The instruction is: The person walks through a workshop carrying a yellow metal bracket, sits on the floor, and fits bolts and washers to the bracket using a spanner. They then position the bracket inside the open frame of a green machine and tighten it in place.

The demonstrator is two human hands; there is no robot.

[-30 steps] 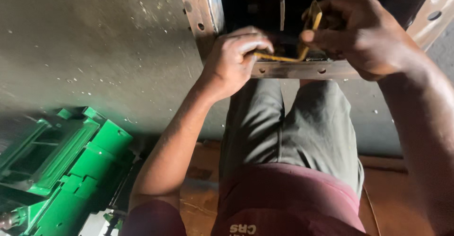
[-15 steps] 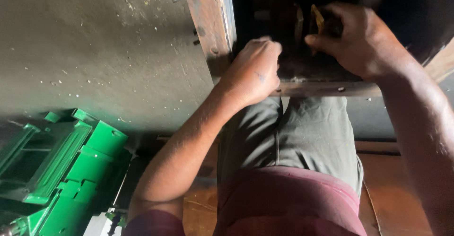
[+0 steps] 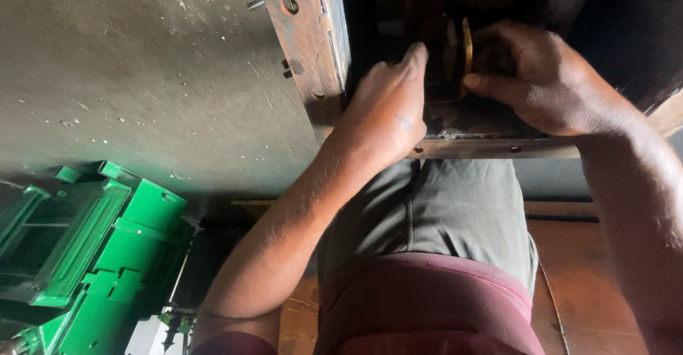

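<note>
A broad grey panel [image 3: 142, 77], flecked with pale crumbs, fills the upper left of the view, and along its right edge runs a rusty metal frame [image 3: 306, 42] with screw holes and a bolt sticking out near the top. Beside that frame opens a dark cavity [image 3: 569, 13], closed at the bottom by a worn metal bar [image 3: 484, 147] with small holes. Below the bar lie the person's grey-green trousers [image 3: 434, 213] and a maroon shirt hem [image 3: 427, 305], with a reddish-brown floor [image 3: 576, 269] to the right. At the lower left sits a bright green moulded plastic case [image 3: 92, 248], well apart from the work. The left hand [image 3: 388, 109] reaches up into the cavity just beside the frame, fingers extended and pressed against a dark part inside; whether they grip anything cannot be told. The right hand [image 3: 541, 77] is curled inside the opening, thumb and fingers closed around a thin yellow-brass disc [image 3: 466, 49] that stands on edge in the shadow, between the two hands and just above the bar
</note>
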